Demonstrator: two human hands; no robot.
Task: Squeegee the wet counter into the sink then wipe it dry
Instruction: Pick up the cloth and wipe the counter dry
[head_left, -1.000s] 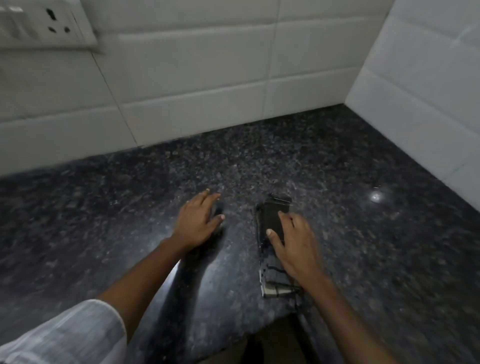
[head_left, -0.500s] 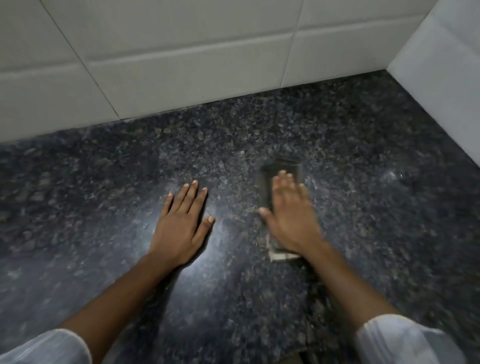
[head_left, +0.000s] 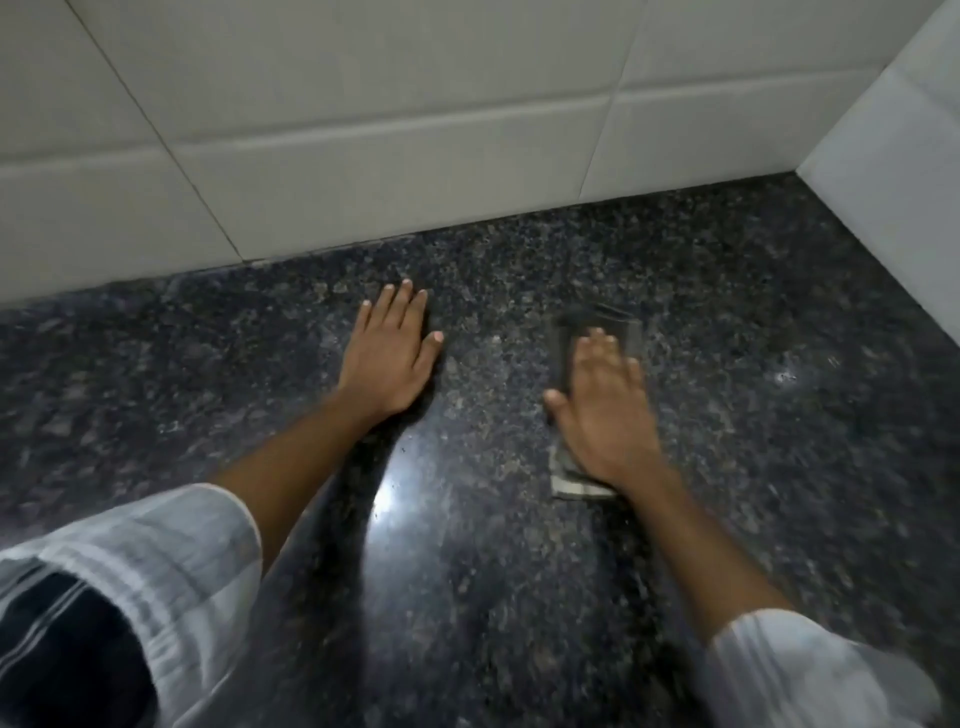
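The counter is dark speckled granite with a glossy sheen. A folded dark cloth with a pale striped end lies flat on it, right of centre. My right hand presses palm-down on the cloth, fingers spread over it and blurred; the cloth shows beyond the fingertips and under the wrist. My left hand rests flat on the bare counter to the left, fingers together, holding nothing. No squeegee or sink is in view.
White tiled walls stand close: the back wall runs along the counter's far edge, and a side wall closes the right corner. A bright light reflection sits between my forearms.
My right hand has pushed the cloth away from me toward the back wall. My left hand has slid forward too. The view has tilted down and closer to the wall.
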